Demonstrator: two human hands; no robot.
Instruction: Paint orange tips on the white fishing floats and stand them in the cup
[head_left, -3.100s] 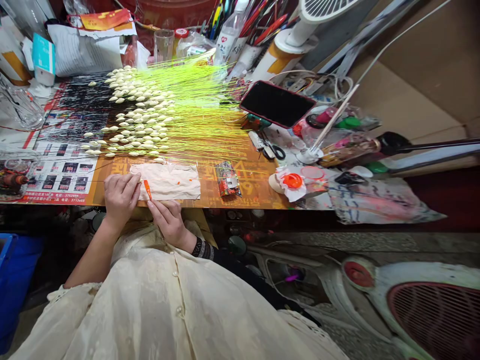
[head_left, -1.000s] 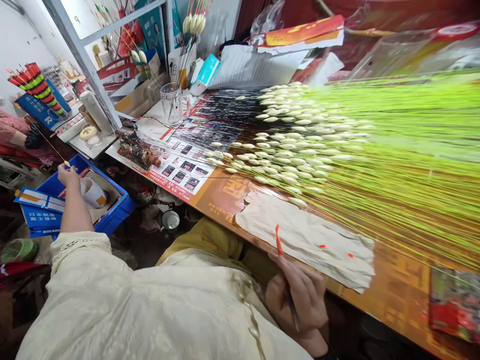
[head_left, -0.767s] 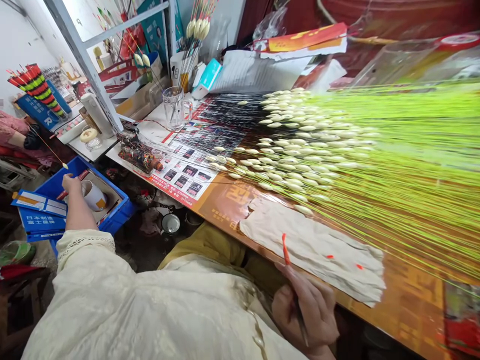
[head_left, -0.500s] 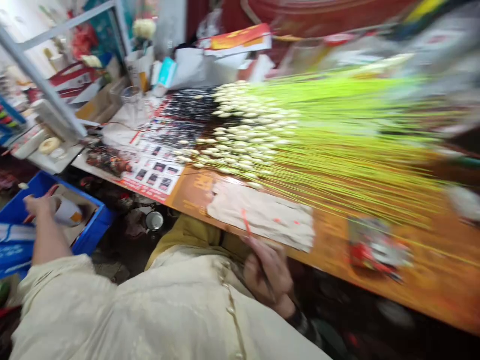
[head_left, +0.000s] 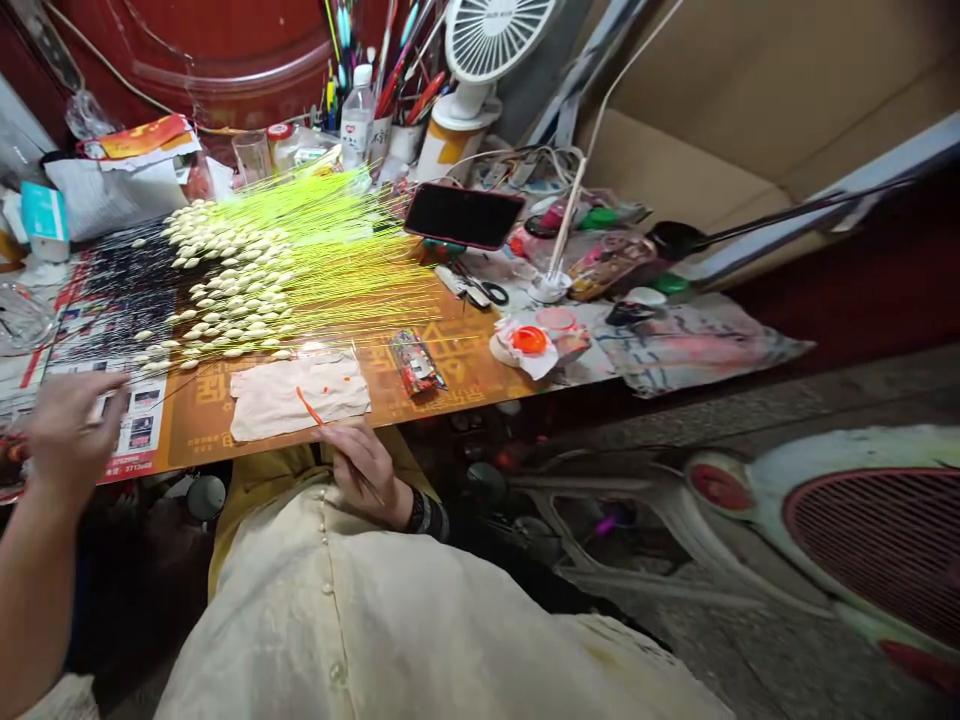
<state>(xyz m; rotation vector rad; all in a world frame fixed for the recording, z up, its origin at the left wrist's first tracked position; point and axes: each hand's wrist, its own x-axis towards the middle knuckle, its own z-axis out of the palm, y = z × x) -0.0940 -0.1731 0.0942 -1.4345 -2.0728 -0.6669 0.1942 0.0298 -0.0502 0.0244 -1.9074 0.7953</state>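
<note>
My right hand [head_left: 364,465] is closed around a thin brush [head_left: 308,404] with an orange tip, at the table's front edge. Its tip lies over a pale cloth [head_left: 262,395] with orange spots. My left hand [head_left: 75,430], blurred, is raised over the left end of the table; its fingers are bent, and a small pale thing seems to be between them, too smeared to name. Behind the cloth lie several cream oval floats [head_left: 244,300] in rows, with yellow-green stems [head_left: 360,270] pointing right and dark stems [head_left: 124,280] pointing left.
An orange paint pot [head_left: 529,340] stands on white paper at the table's right part. A phone [head_left: 465,215], scissors [head_left: 495,293], a small packet [head_left: 415,362], a bottle [head_left: 358,118] and a white fan [head_left: 499,35] are also there. A large grilled appliance [head_left: 877,510] is at the right.
The view has swung to the right. My left hand has left the blue box and come up over the table. My right hand still holds the brush near the cloth.
</note>
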